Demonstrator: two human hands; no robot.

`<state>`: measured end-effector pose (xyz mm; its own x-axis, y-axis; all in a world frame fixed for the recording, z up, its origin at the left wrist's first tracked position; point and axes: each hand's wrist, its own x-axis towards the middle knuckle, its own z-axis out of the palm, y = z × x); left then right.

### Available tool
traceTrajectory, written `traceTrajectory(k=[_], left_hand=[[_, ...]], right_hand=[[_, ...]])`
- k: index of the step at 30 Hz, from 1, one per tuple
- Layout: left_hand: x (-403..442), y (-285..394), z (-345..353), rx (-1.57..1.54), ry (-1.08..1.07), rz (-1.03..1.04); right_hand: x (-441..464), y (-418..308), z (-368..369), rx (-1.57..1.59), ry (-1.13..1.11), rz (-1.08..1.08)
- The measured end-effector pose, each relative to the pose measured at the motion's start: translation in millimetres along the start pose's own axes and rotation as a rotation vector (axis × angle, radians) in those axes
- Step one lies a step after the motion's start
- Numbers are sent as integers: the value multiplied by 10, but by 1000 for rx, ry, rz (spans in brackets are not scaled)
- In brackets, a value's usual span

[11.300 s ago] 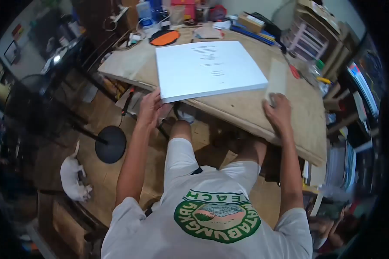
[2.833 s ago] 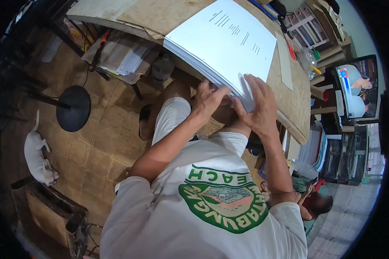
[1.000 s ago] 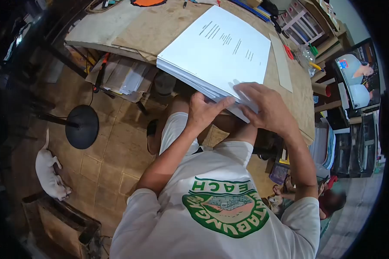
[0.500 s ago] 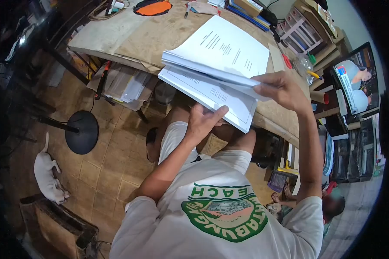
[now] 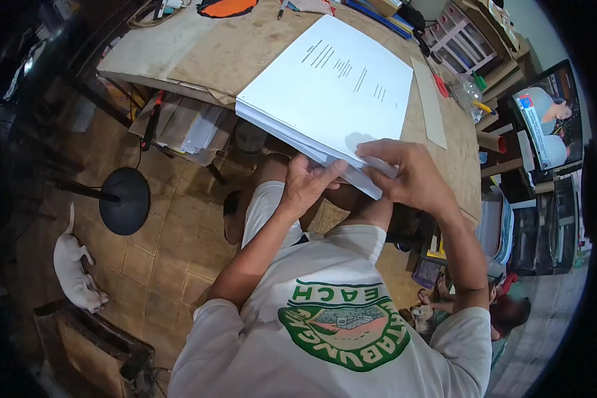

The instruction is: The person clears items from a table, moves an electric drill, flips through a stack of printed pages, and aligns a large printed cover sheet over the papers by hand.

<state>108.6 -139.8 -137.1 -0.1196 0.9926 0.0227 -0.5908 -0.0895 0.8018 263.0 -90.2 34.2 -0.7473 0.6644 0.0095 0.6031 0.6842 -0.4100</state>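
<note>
light: dim overall; my white paper stack (image 5: 331,83) brightest, its print too small for me to read | shadow: my right hand (image 5: 376,171) casts a soft one onto it; gloom under the table (image 5: 461,159) | glow: television screen (image 5: 544,129) | lens: fisheye bending; black corners; left edge murky, blurred

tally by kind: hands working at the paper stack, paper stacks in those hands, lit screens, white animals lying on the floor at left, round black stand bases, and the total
Hands: 2 (left hand, right hand)
Paper stack: 1
Lit screen: 1
White animal: 1
Round black stand base: 1
Total: 6
</note>
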Motion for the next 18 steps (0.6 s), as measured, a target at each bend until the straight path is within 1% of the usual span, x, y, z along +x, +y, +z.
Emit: traceTrajectory(k=[1, 3, 7, 10, 12, 13, 15, 16, 18], left_hand=[[-9, -4, 1, 0, 2, -2], [-17, -8, 4, -21, -6, 46], [-43, 21, 17, 13, -19, 41], [-36, 18, 13, -6, 20, 7], [-15, 50, 38, 49, 43, -71], [-10, 45, 42, 48, 39, -65], [-12, 33, 66, 77, 76, -14], [-26, 55, 76, 63, 82, -33], [-31, 50, 74, 78, 91, -49]], right_hand=[[-19, 3, 13, 2, -2, 1], [-42, 21, 32, -110, 44, -125], [-43, -58, -41, -153, 78, -152], [-12, -34, -120, -208, 84, -170], [64, 47, -230, -121, 214, -236], [120, 100, -297, -127, 218, -239], [253, 214, -484, -24, 389, -233], [310, 269, -592, -36, 401, -238], [394, 350, -779, 5, 440, -156]])
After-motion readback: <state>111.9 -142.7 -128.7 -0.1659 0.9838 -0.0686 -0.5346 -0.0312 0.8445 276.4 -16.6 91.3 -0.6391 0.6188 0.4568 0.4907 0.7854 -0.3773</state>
